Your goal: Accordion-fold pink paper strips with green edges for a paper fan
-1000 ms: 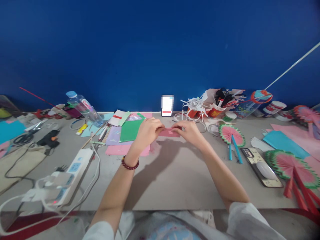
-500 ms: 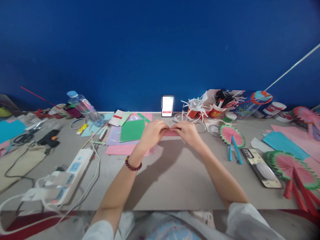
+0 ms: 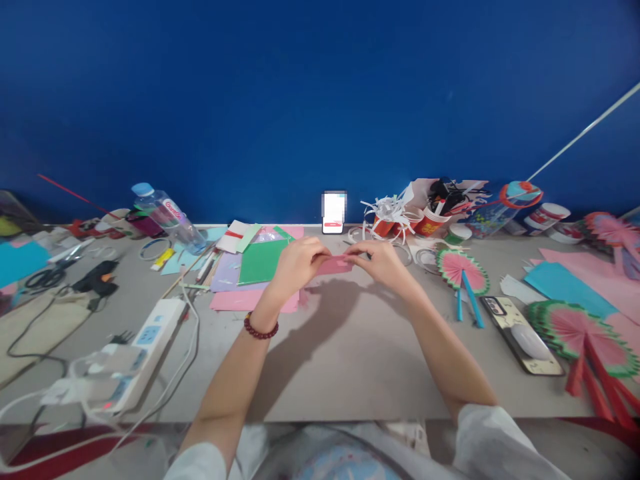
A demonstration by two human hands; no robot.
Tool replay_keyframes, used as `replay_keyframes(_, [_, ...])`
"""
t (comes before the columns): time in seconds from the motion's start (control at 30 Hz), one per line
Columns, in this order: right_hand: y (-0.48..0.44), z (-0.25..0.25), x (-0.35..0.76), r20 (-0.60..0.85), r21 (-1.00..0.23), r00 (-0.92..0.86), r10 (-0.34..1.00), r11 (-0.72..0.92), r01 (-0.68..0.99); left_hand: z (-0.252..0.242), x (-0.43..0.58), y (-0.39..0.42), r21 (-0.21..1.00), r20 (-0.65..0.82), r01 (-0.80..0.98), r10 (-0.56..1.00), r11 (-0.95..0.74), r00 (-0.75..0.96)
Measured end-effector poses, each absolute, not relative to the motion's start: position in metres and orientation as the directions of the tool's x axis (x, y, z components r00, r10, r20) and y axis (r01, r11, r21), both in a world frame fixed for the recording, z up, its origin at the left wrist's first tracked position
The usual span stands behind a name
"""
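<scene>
A narrow piece of pink paper spans the space between my hands, lifted over the grey table. My left hand pinches its left end, the fingers bent over the edge. At the other end my right hand pinches the paper between thumb and fingers. Folds in the paper are too small to make out. Left of my hands, a green sheet lies on purple and pink sheets.
Behind my hands a lit phone stands against the blue wall. Paper-strip cups are at back right, watermelon paper fans and a second phone at right. A power strip, scissors and a bottle occupy the left.
My hands have moved slightly apart, the left one shifting left. More of the pink paper shows between them.
</scene>
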State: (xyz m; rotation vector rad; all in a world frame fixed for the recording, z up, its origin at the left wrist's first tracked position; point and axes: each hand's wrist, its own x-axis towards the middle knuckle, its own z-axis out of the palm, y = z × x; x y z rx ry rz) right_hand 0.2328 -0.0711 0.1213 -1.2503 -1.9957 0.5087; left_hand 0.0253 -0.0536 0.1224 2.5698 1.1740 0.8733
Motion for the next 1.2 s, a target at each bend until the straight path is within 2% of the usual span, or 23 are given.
replay_keyframes(0.27, [-0.069,0.117,0.232,0.353,-0.655,-0.252,0.901,0.430,0.621,0.124,0.024,-0.052,0.440,0.386,0.620,0.760,-0.650,0.523])
replay_keyframes(0.53, [-0.068,0.113,0.230,0.380,-0.601,-0.254,0.889,0.447,0.663,0.116,0.031,-0.051,0.509,0.346,0.599,0.784,-0.618,0.515])
replay_keyframes(0.83, [-0.069,0.117,0.235,0.247,-0.717,-0.259,0.934,0.356,0.600,0.106,0.039,-0.045,0.650,0.350,0.494,0.805,-0.577,0.479])
replay_keyframes(1.2, [-0.065,0.114,0.235,0.262,-0.736,-0.153,0.953,0.300,0.607,0.103,0.038,-0.040,0.711,0.264,0.499,0.846,-0.496,0.464])
